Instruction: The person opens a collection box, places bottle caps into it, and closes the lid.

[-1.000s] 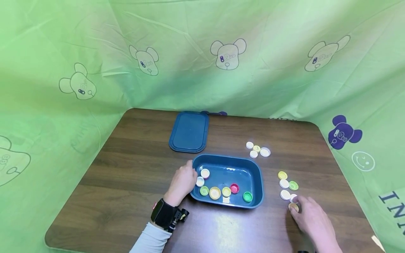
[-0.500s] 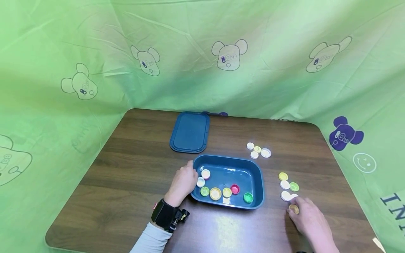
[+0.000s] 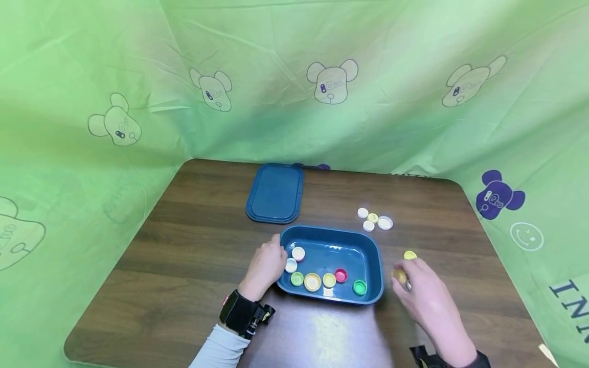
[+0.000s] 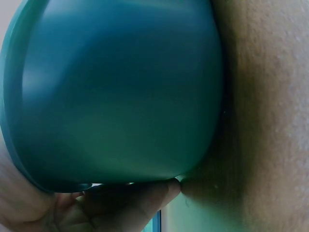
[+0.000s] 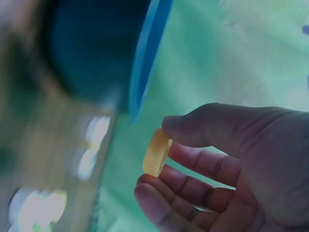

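In the head view my left hand (image 3: 266, 263) grips the left end of a blue plastic box (image 3: 317, 263). The left wrist view shows its fingers against the outer wall of the box (image 4: 120, 96). Inside lie several bottle caps, among them a pink cap (image 3: 341, 275), a green cap (image 3: 360, 287) and a white cap (image 3: 298, 253). Right of the box, my right hand (image 3: 430, 299) pinches an orange-yellow bottle cap (image 5: 157, 152) between thumb and fingers, above the table. It hides most of the loose caps beneath it; a yellow cap (image 3: 409, 255) shows just beyond.
Behind the box lies a flat blue lid (image 3: 276, 193) on the wooden table (image 3: 184, 245). A small group of white and yellow caps, with a larger white cap (image 3: 385, 223) at its right, sits at the back right. A green printed cloth (image 3: 257, 112) encloses the table.
My right hand has lifted the orange-yellow cap from the right-hand group of caps and moved left and away from me, closer to the box. The left hand and the box have stayed put.
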A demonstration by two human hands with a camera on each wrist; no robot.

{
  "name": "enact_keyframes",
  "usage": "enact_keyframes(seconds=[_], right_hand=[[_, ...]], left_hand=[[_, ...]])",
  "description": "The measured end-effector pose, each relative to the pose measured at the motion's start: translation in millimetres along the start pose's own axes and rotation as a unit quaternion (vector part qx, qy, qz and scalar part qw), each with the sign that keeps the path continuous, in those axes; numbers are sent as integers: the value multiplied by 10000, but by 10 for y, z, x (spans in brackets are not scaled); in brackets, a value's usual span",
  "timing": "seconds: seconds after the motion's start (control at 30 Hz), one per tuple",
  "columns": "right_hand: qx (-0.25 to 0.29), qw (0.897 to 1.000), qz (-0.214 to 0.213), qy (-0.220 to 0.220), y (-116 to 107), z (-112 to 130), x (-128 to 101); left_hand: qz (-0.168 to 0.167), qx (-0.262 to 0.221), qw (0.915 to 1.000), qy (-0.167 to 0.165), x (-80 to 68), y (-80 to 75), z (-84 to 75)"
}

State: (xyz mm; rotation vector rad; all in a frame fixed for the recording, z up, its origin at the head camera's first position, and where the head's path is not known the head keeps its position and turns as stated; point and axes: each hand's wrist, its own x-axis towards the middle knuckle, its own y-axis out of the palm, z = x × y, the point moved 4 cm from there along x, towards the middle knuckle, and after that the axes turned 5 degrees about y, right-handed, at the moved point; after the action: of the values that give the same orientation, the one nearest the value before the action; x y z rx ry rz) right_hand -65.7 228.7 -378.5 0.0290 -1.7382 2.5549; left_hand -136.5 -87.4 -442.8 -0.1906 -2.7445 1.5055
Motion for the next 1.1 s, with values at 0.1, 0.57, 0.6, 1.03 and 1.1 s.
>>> enact_keyframes(seconds=[0.1,0.57,0.6,1.03,1.1], right_hand=[[39,9997,161,-152,23,206,60],[-169,9966,534,-597,351,450,246],[-181,9965,521,-625,358,455,255],[-271,9960,516,-672,449,479,332],[-265,9963,520,-635,457,477,340]], left_hand=[[-6,-39,10000,-17,-12,2,-3],[-60,61,10000,37,-25,9,-7],[-64,64,10000,41,-23,8,-7],[-75,19,9999,99,-19,-5,-11],[-85,30,9999,116,-19,-5,-12]])
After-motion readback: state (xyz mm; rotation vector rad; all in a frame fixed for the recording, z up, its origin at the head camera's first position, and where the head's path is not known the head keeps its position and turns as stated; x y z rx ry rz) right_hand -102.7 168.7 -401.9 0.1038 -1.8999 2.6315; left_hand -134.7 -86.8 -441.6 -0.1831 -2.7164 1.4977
